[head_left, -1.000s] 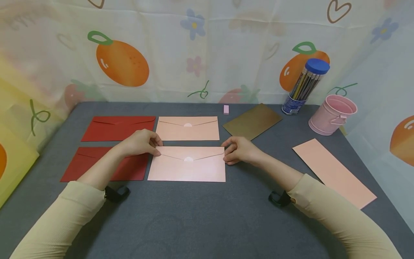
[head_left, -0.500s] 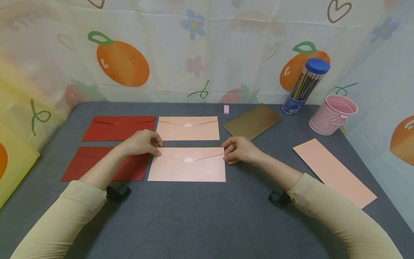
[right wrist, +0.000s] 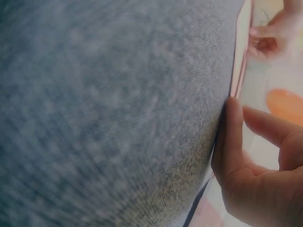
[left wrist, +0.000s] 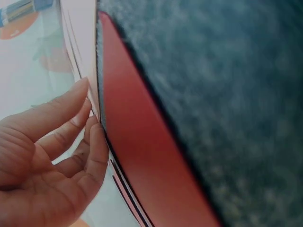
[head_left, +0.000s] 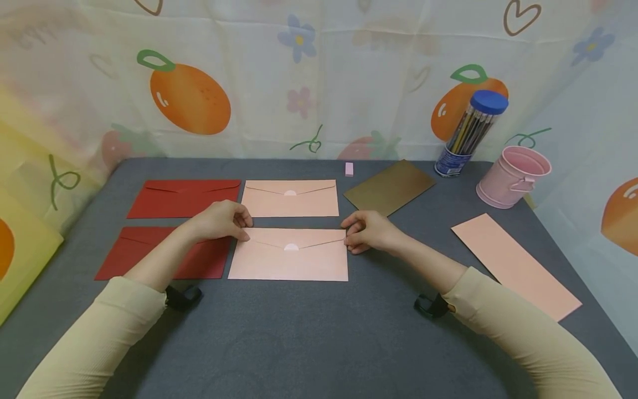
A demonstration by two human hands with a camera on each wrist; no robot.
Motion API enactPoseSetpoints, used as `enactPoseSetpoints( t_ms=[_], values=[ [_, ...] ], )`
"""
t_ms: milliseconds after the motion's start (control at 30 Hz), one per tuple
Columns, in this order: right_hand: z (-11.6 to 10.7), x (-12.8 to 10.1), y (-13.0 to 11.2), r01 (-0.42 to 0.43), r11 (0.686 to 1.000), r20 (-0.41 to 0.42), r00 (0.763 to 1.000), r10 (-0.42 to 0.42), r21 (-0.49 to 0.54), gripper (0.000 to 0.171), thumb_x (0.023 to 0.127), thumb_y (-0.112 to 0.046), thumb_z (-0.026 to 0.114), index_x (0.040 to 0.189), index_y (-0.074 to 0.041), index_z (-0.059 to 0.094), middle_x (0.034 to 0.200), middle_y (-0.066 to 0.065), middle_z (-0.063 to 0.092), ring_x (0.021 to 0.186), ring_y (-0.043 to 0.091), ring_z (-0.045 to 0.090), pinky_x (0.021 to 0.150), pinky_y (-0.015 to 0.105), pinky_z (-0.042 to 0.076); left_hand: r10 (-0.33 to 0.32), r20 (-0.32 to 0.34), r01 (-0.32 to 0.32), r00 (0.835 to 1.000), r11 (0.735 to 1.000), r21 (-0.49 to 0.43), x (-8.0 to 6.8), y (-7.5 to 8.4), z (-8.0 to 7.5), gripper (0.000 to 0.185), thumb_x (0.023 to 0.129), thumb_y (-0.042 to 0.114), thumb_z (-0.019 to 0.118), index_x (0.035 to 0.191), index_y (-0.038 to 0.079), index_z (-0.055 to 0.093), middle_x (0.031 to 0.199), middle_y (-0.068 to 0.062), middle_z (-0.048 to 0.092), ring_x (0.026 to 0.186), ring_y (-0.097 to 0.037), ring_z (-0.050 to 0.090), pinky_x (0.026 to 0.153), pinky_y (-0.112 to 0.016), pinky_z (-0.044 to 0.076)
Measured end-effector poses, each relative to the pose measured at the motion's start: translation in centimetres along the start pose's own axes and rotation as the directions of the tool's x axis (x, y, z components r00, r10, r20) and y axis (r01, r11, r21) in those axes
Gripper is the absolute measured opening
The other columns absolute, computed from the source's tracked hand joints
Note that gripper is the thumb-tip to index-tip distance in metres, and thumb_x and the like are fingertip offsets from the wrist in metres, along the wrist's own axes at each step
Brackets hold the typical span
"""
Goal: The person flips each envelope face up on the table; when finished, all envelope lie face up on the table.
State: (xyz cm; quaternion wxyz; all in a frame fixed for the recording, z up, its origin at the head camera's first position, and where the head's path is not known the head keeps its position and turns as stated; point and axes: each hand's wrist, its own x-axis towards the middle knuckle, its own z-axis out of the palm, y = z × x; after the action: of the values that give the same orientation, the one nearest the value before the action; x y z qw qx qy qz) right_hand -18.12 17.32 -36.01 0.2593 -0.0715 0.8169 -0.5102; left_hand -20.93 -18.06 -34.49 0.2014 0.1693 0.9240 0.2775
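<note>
Now pink envelope [head_left: 289,256] flat between both hands' fingers [head_left: 242,233].

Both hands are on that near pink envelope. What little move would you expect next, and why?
Probably a small nudge to square it. The left hand and right hand touch the top corners of the near pink envelope, which lies just below the far pink envelope and beside the red envelope.

Cream long sleeves [head_left: 94,332], blk wrist straps [head_left: 181,296].

Soft even light, blurry wrist views
</note>
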Motion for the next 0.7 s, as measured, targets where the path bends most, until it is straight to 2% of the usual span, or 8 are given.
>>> enactPoseSetpoints(
  t_ms=[133,267,367,433,500,533,600,700],
  values=[
    [-0.6,-0.2,-0.2,0.002,1.000,-0.009,1.000,-0.002,0.005,0.041,0.091,-0.001,0.064,0.130,0.007,0.052,0.095,0.010,0.060,0.073,0.013,0.068,0.071,0.030,0.062,0.005,-0.020,-0.005,1.000,1.000,0.023,0.2,0.6,-0.1,0.025,0.082,0.016,0.079,0.101,0.004,0.068,0.097,-0.012,0.069,0.092,-0.022,0.061,0.077,-0.029,0.051],
    [-2.0,-0.5,-0.5,0.038,0.999,-0.040,0.998,-0.038,-0.003,0.041,0.094,-0.004,0.062,0.132,0.007,0.051,0.101,0.012,0.058,0.080,0.015,0.068,0.074,0.029,0.062,0.010,-0.074,-0.009,0.997,1.000,0.014,0.7,1.7,-0.2,0.029,0.087,0.018,0.075,0.110,0.004,0.066,0.108,-0.014,0.068,0.101,-0.027,0.063,0.085,-0.037,0.054],
    [-3.7,-0.8,-0.4,0.067,0.997,-0.095,0.993,-0.069,-0.024,0.041,0.095,-0.006,0.061,0.133,0.007,0.052,0.104,0.014,0.059,0.083,0.014,0.068,0.075,0.028,0.062,0.002,-0.097,-0.009,0.995,0.998,-0.070,1.3,3.0,-0.3,0.034,0.091,0.019,0.069,0.120,0.003,0.061,0.121,-0.016,0.064,0.113,-0.031,0.062,0.094,-0.043,0.054],
    [-5.0,-1.0,-0.3,0.081,0.996,-0.144,0.986,-0.086,-0.040,0.041,0.096,-0.008,0.061,0.133,0.007,0.053,0.105,0.014,0.060,0.083,0.012,0.068,0.077,0.027,0.062,-0.012,-0.090,-0.006,0.996,0.980,-0.197,1.6,4.2,-0.2,0.039,0.094,0.020,0.065,0.128,0.003,0.056,0.130,-0.017,0.059,0.121,-0.032,0.057,0.102,-0.047,0.050],
    [-6.6,-1.2,0.1,0.091,0.994,-0.201,0.974,-0.102,-0.066,0.042,0.096,-0.009,0.060,0.134,0.008,0.052,0.105,0.012,0.061,0.084,0.008,0.067,0.080,0.027,0.061,-0.019,-0.068,-0.007,0.998,0.935,-0.354,2.2,5.6,0.2,0.044,0.096,0.019,0.062,0.135,0.001,0.051,0.138,-0.018,0.053,0.129,-0.033,0.052,0.110,-0.049,0.045],
    [-7.4,-1.3,0.2,0.087,0.993,-0.233,0.967,-0.104,-0.079,0.042,0.097,-0.010,0.060,0.134,0.008,0.052,0.105,0.010,0.062,0.086,0.006,0.066,0.082,0.027,0.061,-0.017,-0.050,-0.008,0.999,0.895,-0.445,2.5,6.3,0.6,0.046,0.098,0.017,0.059,0.139,-0.001,0.047,0.142,-0.020,0.050,0.132,-0.034,0.050,0.113,-0.048,0.042],
    [-8.9,-1.4,0.6,0.065,0.993,-0.288,0.953,-0.091,-0.096,0.043,0.098,-0.013,0.059,0.136,0.007,0.051,0.108,0.007,0.062,0.091,0.005,0.065,0.088,0.028,0.059,-0.014,-0.011,0.004,1.000,0.791,-0.611,3.2,7.9,1.5,0.050,0.099,0.013,0.055,0.144,-0.005,0.040,0.148,-0.022,0.044,0.137,-0.037,0.046,0.118,-0.046,0.039],
    [-11.0,-1.4,1.1,0.012,0.996,-0.358,0.933,-0.044,-0.092,0.046,0.100,-0.019,0.056,0.139,0.004,0.048,0.121,0.009,0.059,0.105,0.011,0.062,0.101,0.035,0.054,-0.008,0.037,0.034,0.999,0.645,-0.763,4.5,10.3,2.9,0.053,0.100,0.006,0.052,0.146,-0.011,0.033,0.152,-0.025,0.038,0.140,-0.038,0.045,0.119,-0.041,0.039]
  ],
)
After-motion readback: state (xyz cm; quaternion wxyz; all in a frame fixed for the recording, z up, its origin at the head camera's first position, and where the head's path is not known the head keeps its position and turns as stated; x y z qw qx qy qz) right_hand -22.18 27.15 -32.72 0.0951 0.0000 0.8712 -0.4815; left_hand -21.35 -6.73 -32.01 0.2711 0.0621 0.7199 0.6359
